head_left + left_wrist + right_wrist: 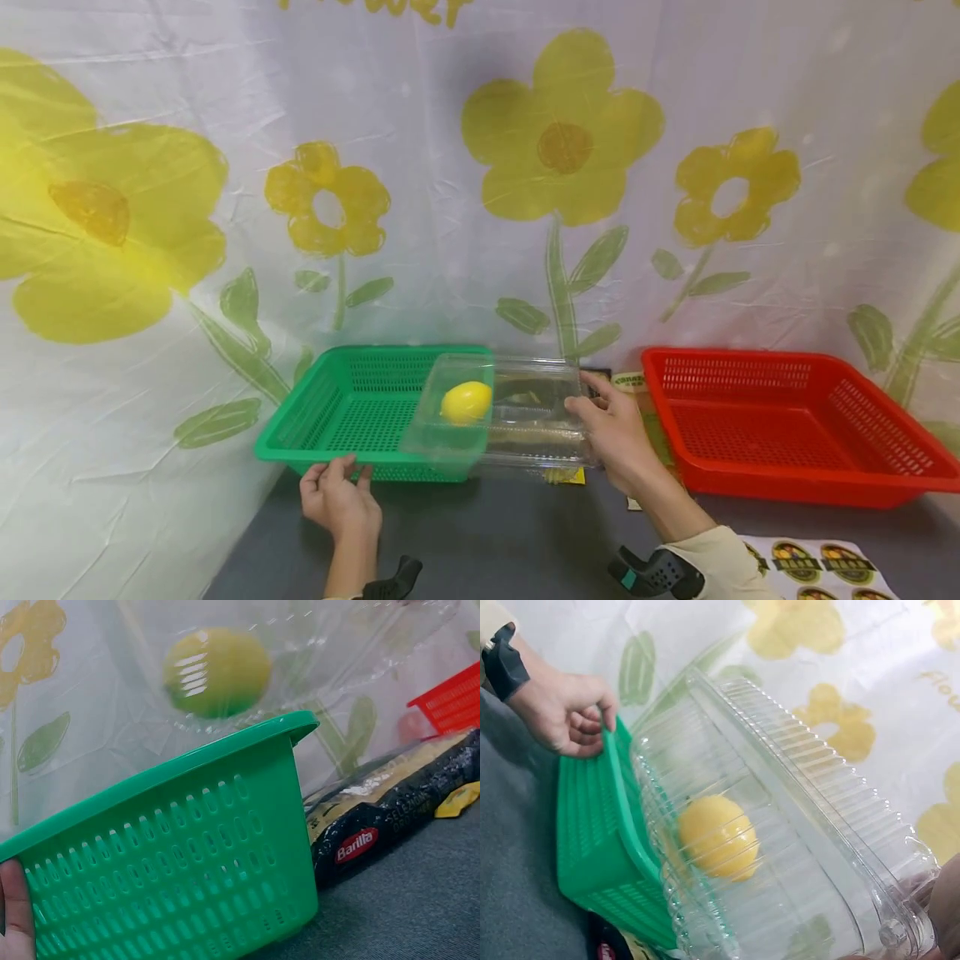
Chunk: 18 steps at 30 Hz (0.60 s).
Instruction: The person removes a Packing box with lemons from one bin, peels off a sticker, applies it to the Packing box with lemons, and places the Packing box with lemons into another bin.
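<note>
My right hand (pixel 618 429) grips the right end of a clear plastic clamshell box (pixel 532 408), thumb and fingers at its edge. Inside the box, toward the left, lies a yellow lemon (pixel 467 403), seen through the plastic. The box's left part overlaps the right end of a green plastic basket (pixel 307 433) and is raised over its rim in the left wrist view. My left hand (pixel 343 500) holds the basket's near rim, fingers curled over it in the right wrist view. Within the basket, the visible slotted floor is bare.
A red plastic basket (pixel 750 433) stands at the right. Between the baskets lies a black Barilla bag (pixel 375 825), with a small yellow item (pixel 459 799) beside it. A sheet of round stickers (pixel 817 567) lies front right. Behind hangs a flower-printed curtain (pixel 435 275).
</note>
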### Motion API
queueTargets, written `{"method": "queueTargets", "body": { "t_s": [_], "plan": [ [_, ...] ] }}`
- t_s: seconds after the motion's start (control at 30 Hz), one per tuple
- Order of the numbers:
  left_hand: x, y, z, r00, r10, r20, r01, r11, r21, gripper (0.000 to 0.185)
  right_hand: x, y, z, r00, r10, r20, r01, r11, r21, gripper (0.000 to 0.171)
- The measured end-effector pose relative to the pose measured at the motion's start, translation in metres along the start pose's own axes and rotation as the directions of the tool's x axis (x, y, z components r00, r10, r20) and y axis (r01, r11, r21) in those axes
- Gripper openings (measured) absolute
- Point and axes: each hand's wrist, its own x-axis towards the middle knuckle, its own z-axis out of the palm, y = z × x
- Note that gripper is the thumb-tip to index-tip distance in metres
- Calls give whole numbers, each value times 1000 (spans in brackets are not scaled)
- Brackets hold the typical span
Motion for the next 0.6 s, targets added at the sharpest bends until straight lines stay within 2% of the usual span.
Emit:
{"method": "queueTargets", "body": {
  "t_s": [0.13, 0.2, 0.37, 0.6],
  "plan": [
    [0, 0, 0, 1000, 0, 5, 0, 1000, -8, 20, -11, -1, -12, 1000, 4, 19, -5, 998, 61, 55],
    [1, -1, -1, 1000, 2, 10, -2, 1000, -9, 20, -17, 1, -18, 1000, 9, 24, -10, 998, 59, 55],
    [1, -1, -2, 999, 4, 32, -3, 1000, -21, 20, -31, 7, -34, 999, 34, -3, -34, 999, -1, 55],
    [1, -1, -2, 1000, 9, 25, -8, 1000, -16, 20, -46, 23, -56, 998, 64, -23, -65, 997, -45, 54]
  ]
}}
